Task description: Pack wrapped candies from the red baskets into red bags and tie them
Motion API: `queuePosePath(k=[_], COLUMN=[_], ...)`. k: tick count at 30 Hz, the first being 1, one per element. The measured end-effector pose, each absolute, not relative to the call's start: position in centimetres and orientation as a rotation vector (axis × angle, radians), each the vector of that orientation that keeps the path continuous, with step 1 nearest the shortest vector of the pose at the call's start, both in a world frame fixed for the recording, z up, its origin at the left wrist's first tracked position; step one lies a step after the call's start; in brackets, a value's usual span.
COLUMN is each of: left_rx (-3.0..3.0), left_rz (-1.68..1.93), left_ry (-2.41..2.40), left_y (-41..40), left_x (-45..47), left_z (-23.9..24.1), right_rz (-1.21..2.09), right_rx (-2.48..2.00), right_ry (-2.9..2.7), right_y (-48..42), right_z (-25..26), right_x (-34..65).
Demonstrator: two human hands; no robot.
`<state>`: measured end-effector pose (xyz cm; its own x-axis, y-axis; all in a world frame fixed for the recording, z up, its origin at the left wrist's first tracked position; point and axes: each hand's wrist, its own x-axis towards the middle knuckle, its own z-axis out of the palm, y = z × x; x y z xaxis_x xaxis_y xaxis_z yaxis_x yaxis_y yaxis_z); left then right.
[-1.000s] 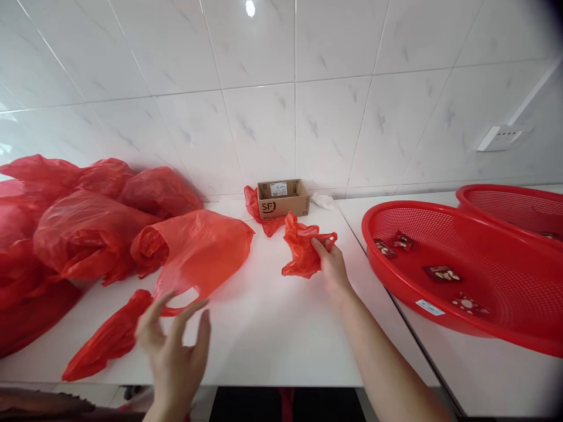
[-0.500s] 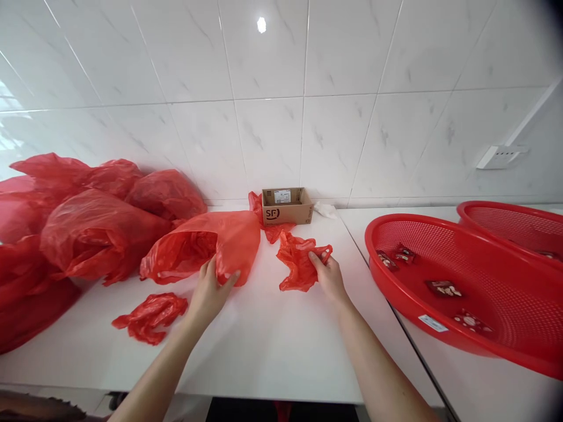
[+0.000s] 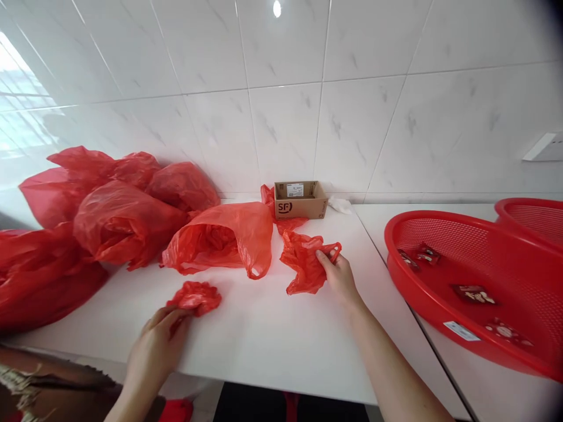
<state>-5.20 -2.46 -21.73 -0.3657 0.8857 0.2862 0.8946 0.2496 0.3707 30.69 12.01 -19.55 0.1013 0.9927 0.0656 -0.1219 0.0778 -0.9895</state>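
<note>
- Currently, I grip one end of the small red bag (image 3: 303, 264) between thumb and fingers of my right hand (image 3: 338, 275); its loose body extends toward 10 o'clock.
- My left hand (image 3: 158, 343) touches the crumpled red bag (image 3: 197, 298), which lies at its 1 o'clock, long axis roughly 9-to-3. Whether those fingers pinch it, I cannot tell.
- The left is the nearer hand to this bag; the right is well apart.
- Beyond it, at 1 o'clock, lies the open red bag (image 3: 255, 234).
</note>
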Motion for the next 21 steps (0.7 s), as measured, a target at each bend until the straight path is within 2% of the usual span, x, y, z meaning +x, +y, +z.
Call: queuePosePath(k=[4,8,14,21], left_rx=[-1.867,-1.824,-2.043,-2.015], left_rz=[-0.909,-0.714,-0.556,-0.74], left_ry=[-2.303,-2.354,-2.411,-2.419], left_y=[0.4,6.7,16.5,21.5], left_x=[-1.0,1.4,0.8,-0.8], left_z=[-19.8,-19.0,-20.1,-18.0], right_rz=[1.096,1.062,1.005,0.886], right_rx=[-1.142,-1.169,-1.194,-1.237], right_ry=[-1.091,-1.11,-1.161,-1.256], right_y=[12.2,12.3,12.6,12.8], right_z=[-19.7,-19.8,-20.1,-20.2], right_x=[30.8,30.8,30.6,30.5])
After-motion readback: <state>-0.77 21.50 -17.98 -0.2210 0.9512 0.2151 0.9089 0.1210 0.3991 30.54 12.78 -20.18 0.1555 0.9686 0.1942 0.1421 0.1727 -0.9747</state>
